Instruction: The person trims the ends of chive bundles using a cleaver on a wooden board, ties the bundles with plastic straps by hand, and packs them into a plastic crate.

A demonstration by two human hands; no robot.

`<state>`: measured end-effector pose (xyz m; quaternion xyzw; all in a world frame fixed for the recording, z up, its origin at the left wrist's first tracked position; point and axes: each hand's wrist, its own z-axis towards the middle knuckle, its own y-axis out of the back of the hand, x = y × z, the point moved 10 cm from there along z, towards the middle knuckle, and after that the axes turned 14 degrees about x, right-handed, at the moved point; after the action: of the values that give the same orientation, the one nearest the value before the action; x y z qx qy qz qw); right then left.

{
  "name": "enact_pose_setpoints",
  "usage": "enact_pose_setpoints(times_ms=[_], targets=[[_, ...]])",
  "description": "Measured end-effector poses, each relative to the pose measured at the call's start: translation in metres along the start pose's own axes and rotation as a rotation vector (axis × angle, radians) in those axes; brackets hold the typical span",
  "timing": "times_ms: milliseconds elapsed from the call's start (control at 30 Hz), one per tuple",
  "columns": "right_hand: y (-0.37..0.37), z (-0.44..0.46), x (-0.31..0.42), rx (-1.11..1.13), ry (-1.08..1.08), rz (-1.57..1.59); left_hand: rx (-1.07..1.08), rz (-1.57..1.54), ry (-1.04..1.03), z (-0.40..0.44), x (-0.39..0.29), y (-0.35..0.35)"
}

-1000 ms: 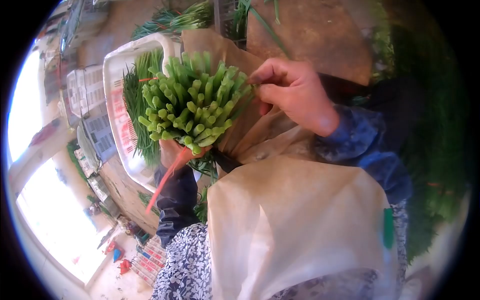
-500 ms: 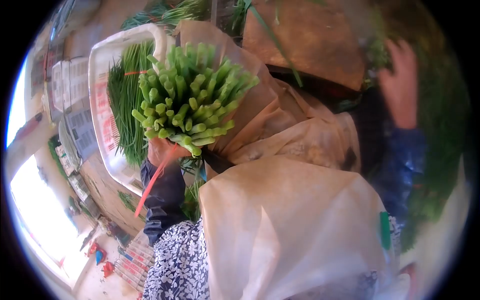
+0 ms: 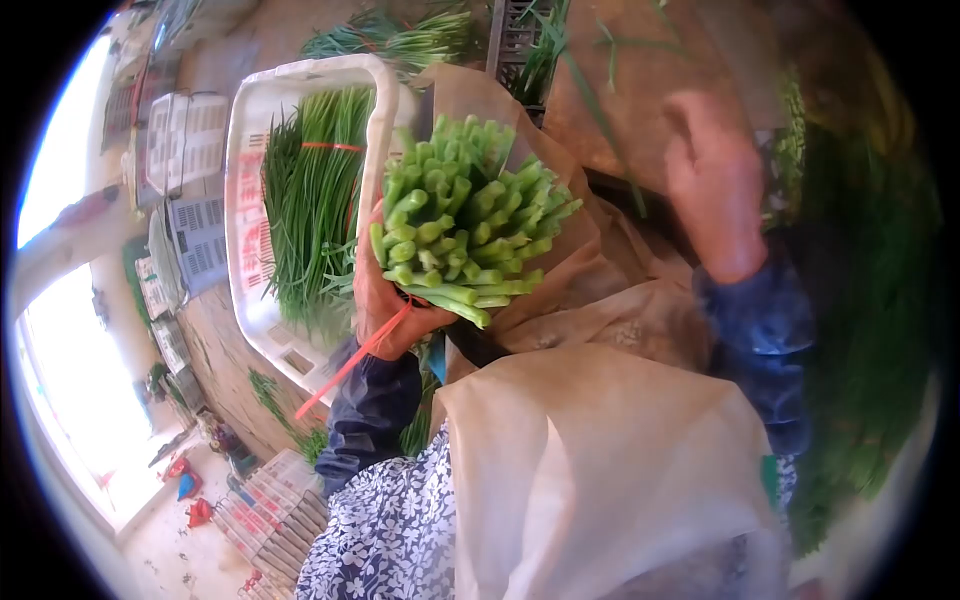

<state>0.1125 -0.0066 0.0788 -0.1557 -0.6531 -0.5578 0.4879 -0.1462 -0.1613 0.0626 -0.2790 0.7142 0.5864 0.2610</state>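
A thick bundle of green stalks (image 3: 465,215) points its cut ends up towards me. My left hand (image 3: 385,310) is wrapped round its lower left side, and a red tie (image 3: 355,362) hangs across that hand. To the right of the bundle, apart from it, my right hand (image 3: 715,185) is over the edge of a brown board (image 3: 640,120). Motion blurs its fingers, so whether they are closed or hold anything cannot be made out. Beyond my left hand, a white basket (image 3: 240,130) contains long green leaves (image 3: 325,200) with a red band round them.
A brown apron (image 3: 600,440) covers my lap. More greens (image 3: 400,40) lie beyond the basket, beside a dark crate (image 3: 510,45). A large mass of greens (image 3: 860,330) is at the right. White crates (image 3: 185,140) stand at the left, with stacked crates (image 3: 270,510) at the lower left.
My right hand has left the bundle's right side, swung out to the far right, and come partway back over the board. My left hand still holds the bundle, now turned to show more of that hand.
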Motion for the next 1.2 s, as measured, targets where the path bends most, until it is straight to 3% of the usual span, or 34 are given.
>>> enact_pose_setpoints(times_ms=[33, 67, 133, 167, 267, 533, 633, 933, 1000, 1100, 1133, 1167, 1200], targets=[[0.022, -0.004, 0.031, -0.258, 0.198, -0.414, -0.006, 0.024, -0.006, 0.001, -0.001, 0.0], [0.021, -0.001, 0.042, -0.265, 0.198, -0.417, -0.011, 0.043, -0.012, 0.002, -0.003, 0.0], [-0.01, 0.011, 0.081, -0.005, 0.424, 0.029, -0.015, 0.072, -0.016, 0.003, -0.004, 0.0], [-0.014, 0.014, 0.083, -0.004, 0.432, 0.026, -0.02, 0.083, -0.021, 0.004, -0.005, 0.001], [-0.06, 0.039, 0.071, 0.412, 0.37, 0.383, -0.031, 0.121, -0.029, 0.003, -0.006, 0.003], [-0.082, 0.042, 0.06, 0.741, 0.306, 0.589, -0.001, 0.118, -0.047, 0.011, -0.018, 0.01], [-0.091, 0.039, 0.058, 0.809, 0.146, 0.8, -0.011, 0.088, -0.051, 0.012, -0.017, 0.011], [-0.068, 0.008, 0.037, 0.521, 0.083, 0.844, -0.017, 0.277, -0.182, 0.01, -0.042, 0.008], [-0.039, 0.002, 0.013, 0.35, -0.126, 1.017, -0.015, 0.272, -0.185, 0.008, -0.04, 0.004], [0.054, -0.006, -0.027, 0.159, -0.071, 1.209, -0.02, 0.037, -0.066, 0.007, -0.016, 0.004], [0.063, -0.008, -0.049, 0.209, -0.086, 1.098, -0.024, -0.006, -0.041, 0.007, -0.013, 0.005], [0.072, -0.011, -0.071, 0.257, -0.097, 0.986, -0.015, 0.173, -0.091, 0.009, -0.031, 0.007], [0.068, -0.012, -0.083, 0.347, -0.307, 0.068, -0.012, 0.351, -0.141, 0.01, -0.048, 0.006]])
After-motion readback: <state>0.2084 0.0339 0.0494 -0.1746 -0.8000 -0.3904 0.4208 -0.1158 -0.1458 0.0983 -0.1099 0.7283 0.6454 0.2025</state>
